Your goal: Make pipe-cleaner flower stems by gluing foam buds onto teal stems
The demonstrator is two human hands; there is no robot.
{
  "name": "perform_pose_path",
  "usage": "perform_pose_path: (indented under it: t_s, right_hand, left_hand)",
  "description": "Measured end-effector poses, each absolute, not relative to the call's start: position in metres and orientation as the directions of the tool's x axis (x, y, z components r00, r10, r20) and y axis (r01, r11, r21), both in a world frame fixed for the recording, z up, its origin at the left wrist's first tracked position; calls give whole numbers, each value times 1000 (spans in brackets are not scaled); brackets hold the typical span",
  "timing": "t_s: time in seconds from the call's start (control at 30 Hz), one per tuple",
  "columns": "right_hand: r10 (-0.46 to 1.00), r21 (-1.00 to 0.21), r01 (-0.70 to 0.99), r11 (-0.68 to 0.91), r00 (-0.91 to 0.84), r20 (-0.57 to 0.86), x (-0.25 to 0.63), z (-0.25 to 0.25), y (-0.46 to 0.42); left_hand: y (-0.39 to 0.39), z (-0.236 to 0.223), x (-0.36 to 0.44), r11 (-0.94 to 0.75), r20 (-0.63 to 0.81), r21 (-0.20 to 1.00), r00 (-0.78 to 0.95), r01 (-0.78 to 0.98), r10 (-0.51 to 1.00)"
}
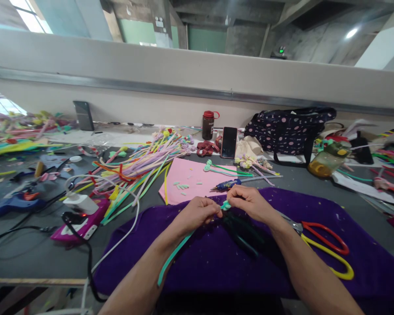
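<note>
My left hand (202, 213) is closed on a mint-green pipe cleaner (174, 259), whose free length hangs down toward me. At its upper end is a small mint-green looped piece (225, 205), like a flower head. My right hand (246, 201) pinches this piece from the other side, with the fingertips of both hands close together. Under the hands, dark-handled pliers (241, 238) lie on a purple cloth (200, 267). Scissors (328, 249) with one red and one yellow handle rest by my right forearm.
Ahead lies a pink sheet (180, 173) with small green bits and a blue glue gun (228, 185). Pipe-cleaner flowers (160, 151) are heaped left of it. A power strip (82, 221) with cables sits at left. A phone (229, 142), bottle (208, 125) and bag (289, 131) stand behind.
</note>
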State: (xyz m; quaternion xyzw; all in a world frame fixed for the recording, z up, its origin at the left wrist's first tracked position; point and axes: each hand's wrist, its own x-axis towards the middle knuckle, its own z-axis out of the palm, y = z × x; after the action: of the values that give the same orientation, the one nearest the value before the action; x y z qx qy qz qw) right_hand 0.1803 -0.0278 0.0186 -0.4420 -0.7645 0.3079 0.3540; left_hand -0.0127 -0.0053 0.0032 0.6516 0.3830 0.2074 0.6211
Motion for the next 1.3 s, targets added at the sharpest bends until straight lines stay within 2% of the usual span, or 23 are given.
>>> perform_pose_path:
  t_s: [0.7, 0.9, 1.13, 1.3]
  right_hand:
    - [875, -764, 462, 449, -399, 273, 183, 19, -27]
    - [876, -796, 405, 450, -372, 307, 185, 18, -25]
    - [946, -890, 321, 324, -144, 292, 184, 16, -25]
    - [973, -967, 157, 200, -151, 177, 174, 14, -28]
  left_hand:
    - [-8, 7, -13, 69, -206, 968, 611, 241, 764]
    - [-9, 13, -12, 106, -209, 973, 585, 205, 784]
    - [-7, 9, -17, 211, -192, 977, 588, 37, 786]
    - [-10, 9, -19, 285, -184, 954, 568, -94, 803]
